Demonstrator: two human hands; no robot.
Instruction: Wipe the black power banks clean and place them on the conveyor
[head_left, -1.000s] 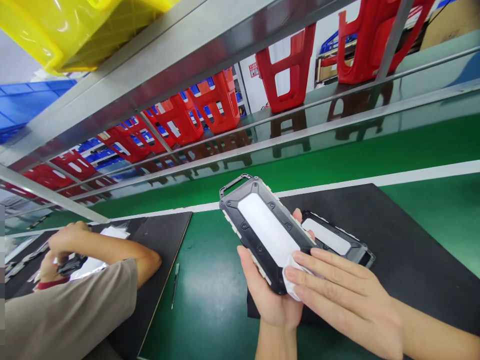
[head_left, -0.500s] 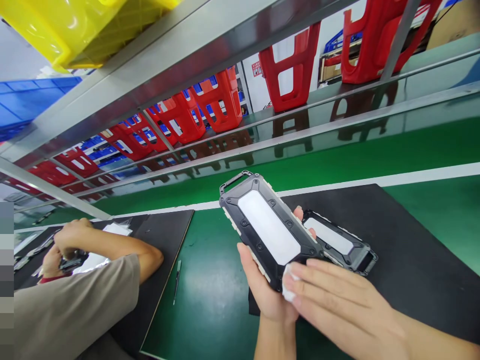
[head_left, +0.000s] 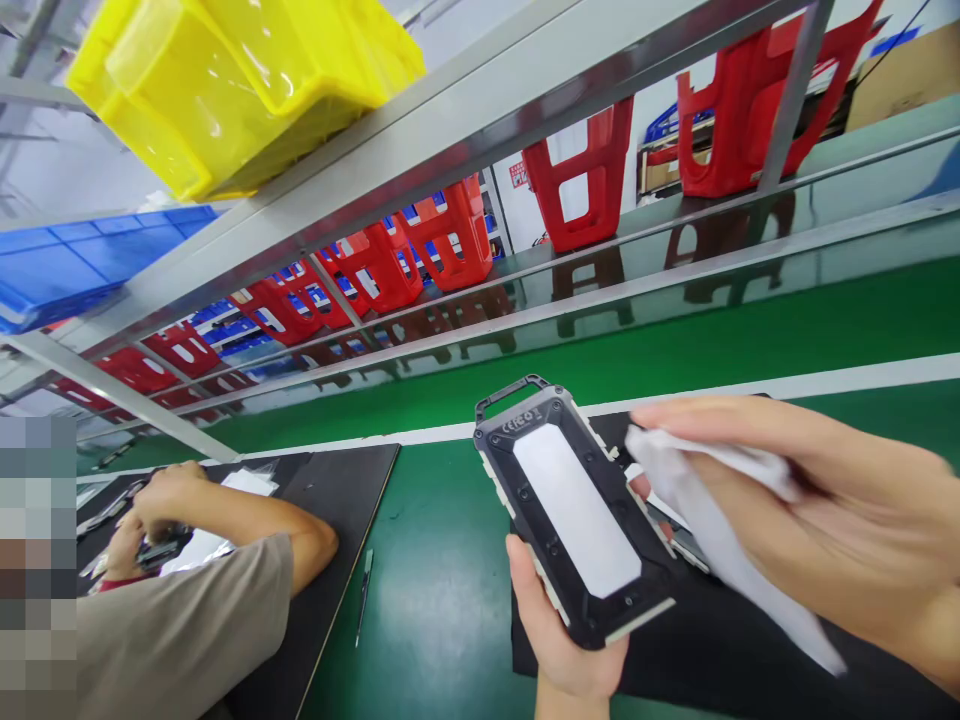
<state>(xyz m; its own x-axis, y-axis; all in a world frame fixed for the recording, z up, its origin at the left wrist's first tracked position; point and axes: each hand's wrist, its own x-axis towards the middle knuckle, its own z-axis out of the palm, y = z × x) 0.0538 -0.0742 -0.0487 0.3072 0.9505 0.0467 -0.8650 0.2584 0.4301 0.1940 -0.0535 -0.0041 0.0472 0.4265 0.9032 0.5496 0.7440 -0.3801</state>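
My left hand [head_left: 562, 650] is closed around the lower part of a black power bank [head_left: 517, 500] with a white panel on its face and a carry loop at its top end. It is held tilted above the table. To its right, my right hand [head_left: 817, 500] pinches a white cloth [head_left: 705, 510] that hangs down, apart from the power bank and a little blurred. Behind the cloth, a second power bank [head_left: 694, 550] lies on a black mat [head_left: 750, 650], mostly hidden by my right hand.
At the left a co-worker's arm [head_left: 247, 510] rests over another black mat [head_left: 360, 475]. Tweezers [head_left: 364, 598] lie on the green table [head_left: 427, 600]. Overhead runs a metal rail [head_left: 450, 140] with a yellow bin [head_left: 247, 90] and a blue bin [head_left: 97, 255]. Red stools [head_left: 581, 180] stand beyond.
My right hand has lifted the cloth off the power bank's lower end and moved up and right. The power bank is tilted differently, showing printed marks near its loop. The view has shifted.
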